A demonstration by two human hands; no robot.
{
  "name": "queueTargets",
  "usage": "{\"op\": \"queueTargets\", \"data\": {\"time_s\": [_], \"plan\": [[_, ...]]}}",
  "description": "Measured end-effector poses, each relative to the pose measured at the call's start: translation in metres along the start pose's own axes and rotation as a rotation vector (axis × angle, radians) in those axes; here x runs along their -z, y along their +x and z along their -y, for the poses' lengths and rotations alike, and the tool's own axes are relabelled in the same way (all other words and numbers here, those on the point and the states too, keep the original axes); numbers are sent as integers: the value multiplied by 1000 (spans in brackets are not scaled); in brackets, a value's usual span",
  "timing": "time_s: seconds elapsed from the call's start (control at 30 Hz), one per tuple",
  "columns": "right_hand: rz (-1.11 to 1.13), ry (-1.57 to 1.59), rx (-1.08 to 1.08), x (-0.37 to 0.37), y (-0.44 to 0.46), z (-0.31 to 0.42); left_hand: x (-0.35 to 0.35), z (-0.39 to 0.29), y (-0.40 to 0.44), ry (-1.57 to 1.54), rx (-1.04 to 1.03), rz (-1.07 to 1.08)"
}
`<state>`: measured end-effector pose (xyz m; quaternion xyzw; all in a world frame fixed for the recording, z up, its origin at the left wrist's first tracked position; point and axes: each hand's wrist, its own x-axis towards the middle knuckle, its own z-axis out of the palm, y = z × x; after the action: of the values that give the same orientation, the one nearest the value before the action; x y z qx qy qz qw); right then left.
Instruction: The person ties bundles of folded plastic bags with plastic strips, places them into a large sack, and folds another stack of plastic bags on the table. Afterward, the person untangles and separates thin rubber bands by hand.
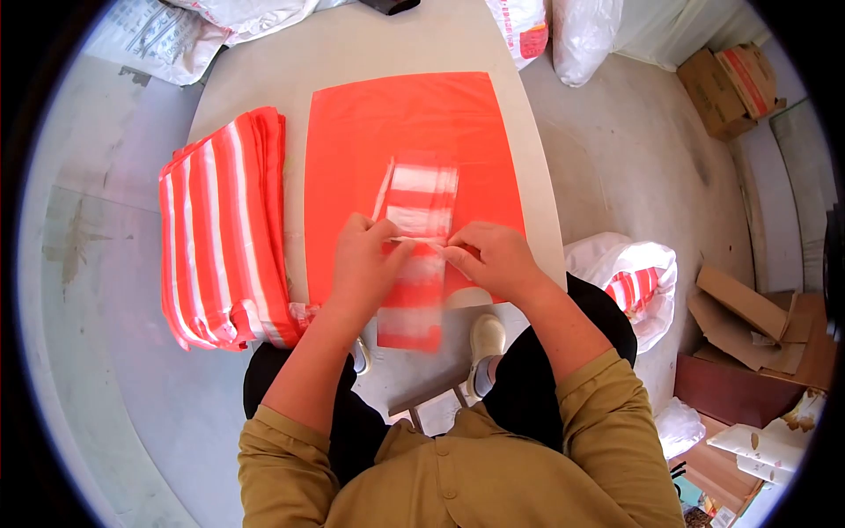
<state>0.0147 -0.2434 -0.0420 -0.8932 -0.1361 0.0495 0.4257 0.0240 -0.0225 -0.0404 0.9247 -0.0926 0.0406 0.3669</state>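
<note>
A narrow red and white striped strip is stretched between my hands above a flat red sheet. Its lower part hangs over the table's near edge and is blurred. My left hand pinches the strip's left side, thumb against fingers. On the right side, my right hand pinches it the same way. The red sheet lies on the beige table. To the left of the sheet, a thick folded stack of red and white striped material lies at the table's left edge.
White sacks stand beyond the table's far left, with more bags at the far right. An open white bag holding striped pieces sits on the floor at right. Cardboard boxes and flattened cardboard lie farther right.
</note>
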Motion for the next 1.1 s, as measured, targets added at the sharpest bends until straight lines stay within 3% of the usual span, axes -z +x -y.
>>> {"op": "queueTargets", "data": {"time_s": [0.1, 0.3, 0.5, 0.8, 0.9, 1.0, 1.1], "plan": [[81, 145, -155, -3, 0, 3, -4, 1, 0, -25, 12, 19], [165, 125, -229, 2, 2, 1, -4, 7, 0, -38, -7, -32], [15, -170, 61, -9, -3, -17, 0, 5, 4, 57, 11, -23], [60, -373, 31, -8, -3, -20, -7, 8, 3, 160, 1, -77], [57, -346, 21, -4, -4, -16, -9, 16, 5, -121, 161, -74], [87, -355, 4, -4, -4, -17, -8, 16, 5, -98, 130, -72], [72, -332, -2, -3, -2, -14, -5, 7, 3, 93, -35, -129]]}}
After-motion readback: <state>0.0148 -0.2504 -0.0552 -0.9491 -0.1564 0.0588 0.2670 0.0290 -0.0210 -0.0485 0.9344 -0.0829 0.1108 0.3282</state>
